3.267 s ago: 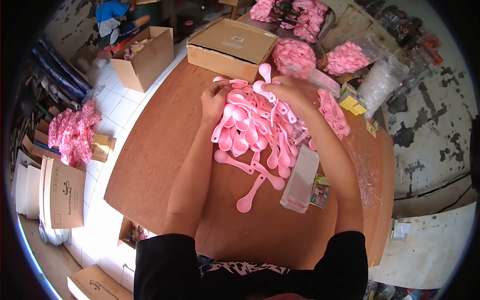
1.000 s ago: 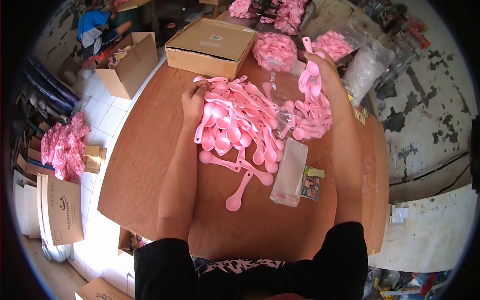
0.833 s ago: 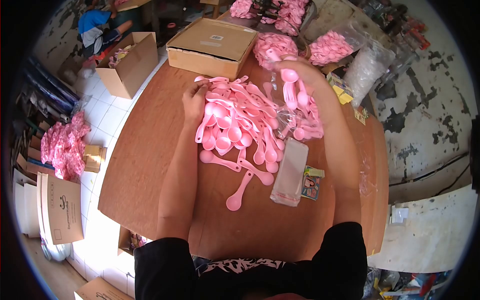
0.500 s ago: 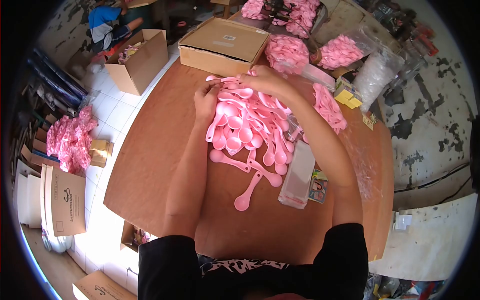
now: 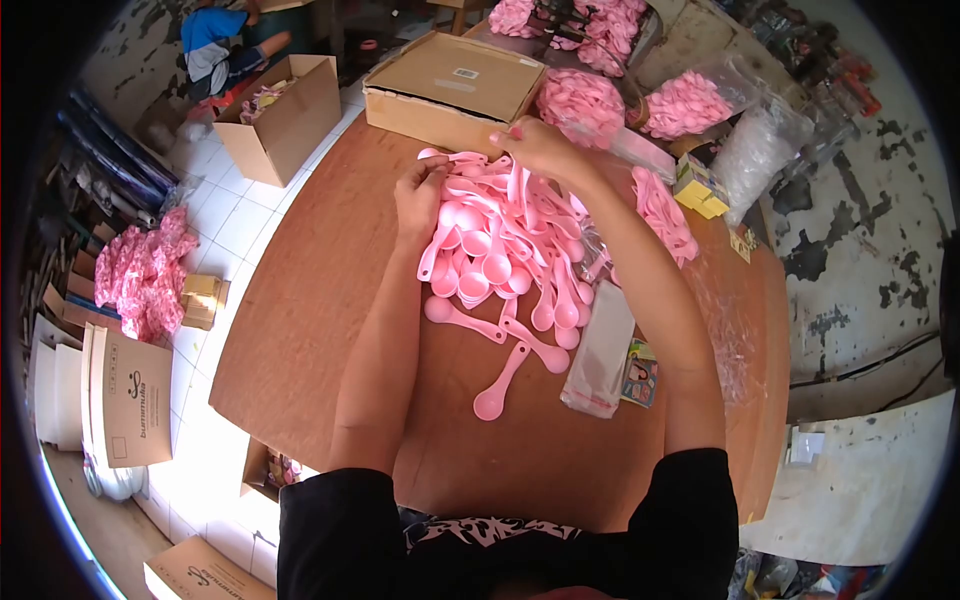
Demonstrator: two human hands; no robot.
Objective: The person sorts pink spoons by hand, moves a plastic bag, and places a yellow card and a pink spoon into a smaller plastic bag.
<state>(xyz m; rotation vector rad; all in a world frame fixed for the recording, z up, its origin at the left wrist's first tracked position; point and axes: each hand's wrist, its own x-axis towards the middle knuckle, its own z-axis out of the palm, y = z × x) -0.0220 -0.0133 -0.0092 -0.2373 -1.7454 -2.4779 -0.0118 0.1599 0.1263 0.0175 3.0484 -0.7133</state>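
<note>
A heap of pink plastic measuring spoons (image 5: 490, 235) lies on the brown table. My left hand (image 5: 420, 195) is at the heap's left edge, its fingers closed around the handle end of a pink spoon (image 5: 455, 157). At the far side of the heap my right hand (image 5: 545, 150) is pinched on another pink spoon, mostly hidden by the fingers. A single spoon (image 5: 490, 402) lies apart, nearer my body. Right of the heap rests a stack of clear plastic bags (image 5: 598, 350), beside a small printed card box (image 5: 640, 375).
A flat cardboard box (image 5: 450, 85) stands at the table's far edge. Bags of pink spoons (image 5: 580, 105) and yellow boxes (image 5: 700, 188) are at the back right. On the floor to the left are an open carton (image 5: 290, 130) and pink bundles (image 5: 145, 275). Another person (image 5: 215, 45) sits far left.
My right hand has moved slightly right and toward the box at the back, fingers still pinched. My left hand stays nearly in place. The whole view has shifted a little.
</note>
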